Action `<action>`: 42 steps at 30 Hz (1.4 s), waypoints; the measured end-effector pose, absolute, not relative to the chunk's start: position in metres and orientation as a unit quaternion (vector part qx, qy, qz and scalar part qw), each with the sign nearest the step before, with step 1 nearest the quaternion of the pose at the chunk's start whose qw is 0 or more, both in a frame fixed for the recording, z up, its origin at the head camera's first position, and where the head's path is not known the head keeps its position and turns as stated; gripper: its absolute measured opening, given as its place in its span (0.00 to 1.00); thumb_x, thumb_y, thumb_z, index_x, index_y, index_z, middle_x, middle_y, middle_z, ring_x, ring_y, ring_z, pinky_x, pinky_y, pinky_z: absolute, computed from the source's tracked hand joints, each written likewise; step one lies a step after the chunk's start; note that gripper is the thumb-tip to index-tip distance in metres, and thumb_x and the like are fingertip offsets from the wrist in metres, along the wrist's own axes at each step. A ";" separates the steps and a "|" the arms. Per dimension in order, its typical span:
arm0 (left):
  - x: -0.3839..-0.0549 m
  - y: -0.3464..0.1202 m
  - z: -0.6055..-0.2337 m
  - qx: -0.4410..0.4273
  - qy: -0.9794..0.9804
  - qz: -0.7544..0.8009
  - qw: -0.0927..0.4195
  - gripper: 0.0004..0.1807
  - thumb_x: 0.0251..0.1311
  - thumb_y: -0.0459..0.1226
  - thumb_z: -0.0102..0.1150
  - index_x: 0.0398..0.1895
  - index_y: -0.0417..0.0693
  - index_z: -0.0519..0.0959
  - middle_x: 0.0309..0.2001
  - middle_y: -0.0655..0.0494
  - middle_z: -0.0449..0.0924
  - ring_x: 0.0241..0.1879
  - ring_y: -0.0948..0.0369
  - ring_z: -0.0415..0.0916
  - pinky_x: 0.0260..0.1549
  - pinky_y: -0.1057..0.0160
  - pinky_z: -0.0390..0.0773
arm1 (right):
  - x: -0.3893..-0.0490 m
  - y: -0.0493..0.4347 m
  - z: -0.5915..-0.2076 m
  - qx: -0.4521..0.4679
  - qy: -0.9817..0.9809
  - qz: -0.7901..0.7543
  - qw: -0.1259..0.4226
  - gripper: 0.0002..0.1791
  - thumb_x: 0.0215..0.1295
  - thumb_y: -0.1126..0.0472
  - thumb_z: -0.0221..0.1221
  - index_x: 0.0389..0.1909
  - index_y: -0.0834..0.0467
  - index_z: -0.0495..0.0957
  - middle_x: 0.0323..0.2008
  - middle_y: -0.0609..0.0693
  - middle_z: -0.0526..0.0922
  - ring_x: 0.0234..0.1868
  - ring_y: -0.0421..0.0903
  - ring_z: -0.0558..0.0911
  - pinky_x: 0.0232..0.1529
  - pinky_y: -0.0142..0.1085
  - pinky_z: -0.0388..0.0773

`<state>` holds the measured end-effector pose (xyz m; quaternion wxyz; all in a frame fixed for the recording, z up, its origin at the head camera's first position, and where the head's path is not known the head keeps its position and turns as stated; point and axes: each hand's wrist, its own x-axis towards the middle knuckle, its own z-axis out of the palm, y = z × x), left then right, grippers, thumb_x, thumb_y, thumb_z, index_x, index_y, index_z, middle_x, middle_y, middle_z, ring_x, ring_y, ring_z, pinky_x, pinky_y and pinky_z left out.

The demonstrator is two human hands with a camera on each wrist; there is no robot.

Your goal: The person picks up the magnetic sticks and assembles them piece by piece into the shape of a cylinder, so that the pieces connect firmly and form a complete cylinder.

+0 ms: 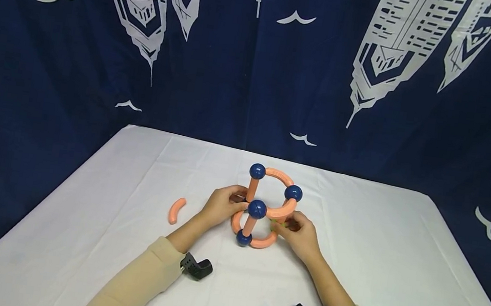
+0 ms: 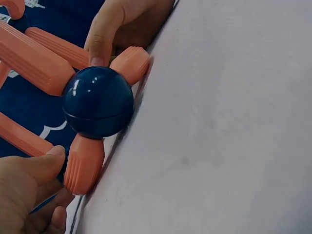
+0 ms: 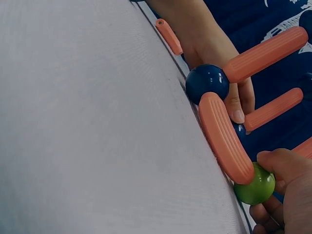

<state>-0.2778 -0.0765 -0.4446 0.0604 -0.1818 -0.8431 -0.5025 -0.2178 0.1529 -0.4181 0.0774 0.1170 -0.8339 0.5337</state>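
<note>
A two-tier frame of orange rods and blue balls stands on the table, with curved orange rods [image 1: 263, 242] forming its lower ring. A blue ball [image 1: 243, 238] sits at the ring's front, and an upright rod [image 1: 249, 226] joins it to an upper blue ball [image 1: 257, 209]. On the left side, my left hand [image 1: 221, 205] pinches a lower blue ball [image 3: 239, 130], mostly hidden by the fingers. Opposite it, my right hand [image 1: 302, 236] grips a green ball [image 3: 255, 184] at the ring's right, thumb on top and fingers beneath.
A loose curved orange rod [image 1: 176, 210] lies on the white-covered table [image 1: 122, 240], left of my left hand. Behind the table hangs a dark blue curtain [image 1: 245, 80] with white building prints. Black wrist devices [image 1: 197, 267] sit at both sleeves.
</note>
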 end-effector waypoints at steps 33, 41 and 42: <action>-0.224 -0.200 -0.410 0.018 -0.948 -0.315 0.034 0.31 0.59 0.49 0.64 0.55 0.34 0.70 0.39 0.41 0.76 0.37 0.48 0.75 0.35 0.50 0.74 | -0.236 0.159 -0.444 0.113 -0.833 0.538 0.067 0.14 0.54 0.67 0.70 0.40 0.66 0.81 0.33 0.54 0.79 0.34 0.42 0.74 0.35 0.29 0.72; -0.227 -0.197 -0.420 0.004 -0.949 -0.315 -0.009 0.18 0.56 0.38 0.61 0.45 0.34 0.76 0.19 0.59 0.79 0.21 0.61 0.74 0.23 0.62 0.71 | -0.241 0.164 -0.453 0.115 -0.834 0.535 0.072 0.14 0.54 0.64 0.70 0.40 0.63 0.81 0.33 0.52 0.78 0.35 0.44 0.75 0.36 0.30 0.72; -0.227 -0.197 -0.420 0.005 -0.948 -0.319 -0.008 0.17 0.55 0.37 0.61 0.44 0.34 0.76 0.20 0.59 0.79 0.20 0.62 0.75 0.23 0.62 0.71 | -0.241 0.164 -0.453 0.115 -0.835 0.534 0.071 0.13 0.54 0.63 0.70 0.40 0.63 0.81 0.33 0.51 0.78 0.35 0.44 0.75 0.36 0.30 0.72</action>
